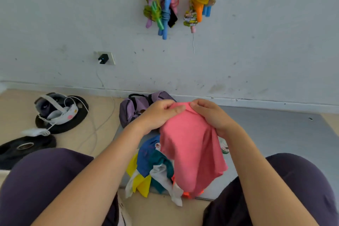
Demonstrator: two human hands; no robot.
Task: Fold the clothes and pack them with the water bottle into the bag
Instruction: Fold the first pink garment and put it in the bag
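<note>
A pink garment (190, 145) hangs in front of me, held up by its top edge. My left hand (157, 115) pinches that edge on the left and my right hand (212, 115) grips it on the right, the two hands nearly touching. Below it on a grey mat (275, 134) lies a heap of clothes (152, 169) in blue, teal, yellow and white. A purple bag (132, 110) with black handles sits behind my left hand near the wall. A small part of a bottle (224, 147) peeks out at the pink garment's right edge.
Two black weight plates (22, 148) lie on the wooden floor at left, one under a headset (55, 110) with a white cable. A charger (103, 58) is plugged into the wall. Coloured jump ropes (165, 3) hang above. My knees frame the pile.
</note>
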